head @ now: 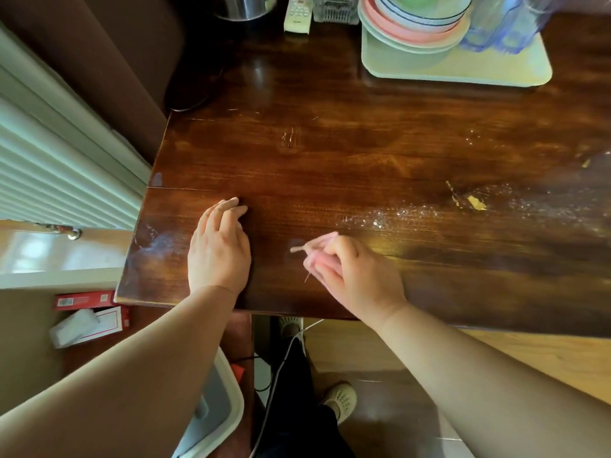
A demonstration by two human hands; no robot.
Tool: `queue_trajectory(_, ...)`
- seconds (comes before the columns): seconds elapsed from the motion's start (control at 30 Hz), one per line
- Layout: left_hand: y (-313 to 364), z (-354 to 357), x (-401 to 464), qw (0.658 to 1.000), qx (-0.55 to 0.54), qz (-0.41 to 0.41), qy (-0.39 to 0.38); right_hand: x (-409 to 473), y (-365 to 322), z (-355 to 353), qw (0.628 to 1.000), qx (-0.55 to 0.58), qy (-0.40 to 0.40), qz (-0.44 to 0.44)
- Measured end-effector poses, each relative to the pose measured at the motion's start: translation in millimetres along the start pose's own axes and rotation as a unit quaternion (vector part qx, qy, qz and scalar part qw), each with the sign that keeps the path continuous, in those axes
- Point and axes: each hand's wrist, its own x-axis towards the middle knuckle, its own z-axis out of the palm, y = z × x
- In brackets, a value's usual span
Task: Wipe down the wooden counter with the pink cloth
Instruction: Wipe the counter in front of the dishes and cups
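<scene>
Left hand (218, 249) flat on wooden counter (330, 166), right hand (350, 269) blurred

Two hands (219, 249) (355, 276) on wooden counter (363, 153)

right hand (350, 272) blurred; its grip hides something thin.
</scene>
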Motion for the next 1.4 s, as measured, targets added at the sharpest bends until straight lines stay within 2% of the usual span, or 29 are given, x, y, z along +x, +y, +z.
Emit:
queue_trajectory(0.13, 2, -1, -1, 0.999, 0.039, 0.003, -0.013, -3, -6, 5, 0.996, -0.012, -0.028, 0.085)
queue_trajectory(0.23, 5, -7, 9, 0.988, 0.131, 0.058, -0.048, -27, -4, -2, 0.999, -0.012, -0.033, 0.026)
queue_trajectory(0.3, 12, -9, 27, 0.984, 0.161, 0.061, -0.055, -23, 3, -6, 0.999, -0.023, -0.035, 0.000)
queue_trajectory(0.43, 52, 12, 54, 0.995, 0.082, 0.023, -0.043, 17, 6, -1, 0.994, -0.043, -0.049, 0.082)
queue_trajectory(0.53, 84, 44, 55, 0.999, 0.017, -0.018, -0.039, -1, 5, 3, 0.996, -0.053, -0.009, 0.064)
queue_trajectory(0.6, 88, 55, 53, 0.999, 0.020, -0.039, -0.017, -22, 4, 2, 1.000, -0.031, 0.001, 0.000)
queue_trajectory(0.67, 88, 61, 55, 0.999, 0.024, -0.043, 0.001, -23, 12, 2, 0.999, -0.032, -0.005, -0.027)
queue_trajectory(0.9, 90, 58, 53, 0.998, 0.036, -0.049, -0.003, 24, 16, 9, 0.996, -0.032, 0.024, 0.084)
queue_trajectory(0.97, 90, 59, 52, 0.998, 0.039, -0.048, 0.000, 12, 18, 8, 0.996, -0.033, 0.027, 0.075)
queue_trajectory(1.1, 90, 61, 53, 0.998, 0.045, -0.047, 0.007, 0, 30, 6, 0.999, -0.044, 0.024, -0.021)
queue_trajectory(1.27, 91, 62, 53, 0.997, 0.054, -0.049, 0.007, 51, 37, 8, 0.993, -0.044, 0.053, 0.098)
queue_trajectory(1.33, 90, 61, 53, 0.997, 0.054, -0.048, 0.007, 43, 34, 7, 0.993, -0.041, 0.050, 0.104)
queue_trajectory(1.4, 90, 61, 54, 0.997, 0.056, -0.046, 0.007, 23, 31, 4, 0.997, -0.043, 0.033, 0.064)
